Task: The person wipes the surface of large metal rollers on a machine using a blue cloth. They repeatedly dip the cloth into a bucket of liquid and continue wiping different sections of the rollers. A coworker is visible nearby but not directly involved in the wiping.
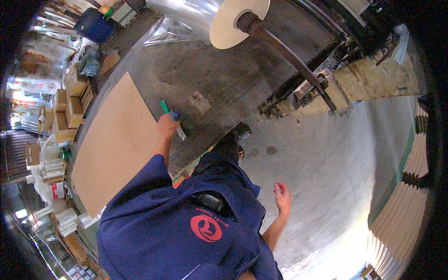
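Note:
My left hand (167, 125) is closed around a small hand tool (164, 107) with a green end, a blue part and a pale, clear-looking strip. Its exact kind cannot be made out. That hand is over the right edge of a large flat brown cardboard sheet (119, 140). To my right, my right hand (282, 198) hangs away from my body over the grey floor, its fingers loosely bent and apart. Nothing shows in it.
Ahead, a big roll of clear plastic film (186, 14) with a pale end disc (239, 25) is mounted on a dark metal shaft (294, 58). Cardboard boxes (74, 107) and wrapped rolls line the left. Stacked brown sheets (399, 228) stand at the right.

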### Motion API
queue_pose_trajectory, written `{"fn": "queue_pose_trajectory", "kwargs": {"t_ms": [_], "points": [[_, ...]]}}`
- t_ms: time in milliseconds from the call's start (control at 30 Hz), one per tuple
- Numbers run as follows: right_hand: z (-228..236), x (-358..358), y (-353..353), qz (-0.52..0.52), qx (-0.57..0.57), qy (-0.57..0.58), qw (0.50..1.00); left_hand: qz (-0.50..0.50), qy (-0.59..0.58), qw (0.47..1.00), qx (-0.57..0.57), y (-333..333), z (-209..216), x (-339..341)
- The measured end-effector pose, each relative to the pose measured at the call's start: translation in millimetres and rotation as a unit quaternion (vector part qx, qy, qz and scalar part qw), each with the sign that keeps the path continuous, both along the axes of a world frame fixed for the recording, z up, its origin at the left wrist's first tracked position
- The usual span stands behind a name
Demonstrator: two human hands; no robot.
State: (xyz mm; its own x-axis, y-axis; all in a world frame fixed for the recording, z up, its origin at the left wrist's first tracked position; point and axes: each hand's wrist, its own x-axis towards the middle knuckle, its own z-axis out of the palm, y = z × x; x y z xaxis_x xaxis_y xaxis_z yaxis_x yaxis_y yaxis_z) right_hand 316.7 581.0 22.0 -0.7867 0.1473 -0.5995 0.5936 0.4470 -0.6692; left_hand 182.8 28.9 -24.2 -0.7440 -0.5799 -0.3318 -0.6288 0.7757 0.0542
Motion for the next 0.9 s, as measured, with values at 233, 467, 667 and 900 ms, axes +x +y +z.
{"fn": "queue_pose_trajectory", "kwargs": {"t_ms": [233,467,667,900], "points": [[-39,-22,-14,0.074,-0.013,-0.093,0.993,0.075,0.026,0.997,-0.019,-28,32,-1],[-131,-67,-125,0.372,-0.024,0.148,0.916,-0.09,0.085,0.992,0.027,68,63,-36],[-116,-68,-152,0.37,-0.096,-0.028,0.924,-0.191,0.136,0.966,0.106,108,73,-51],[-32,-84,-108,0.419,-0.268,0.058,0.866,-0.223,0.151,0.954,0.128,139,111,-80]]}}
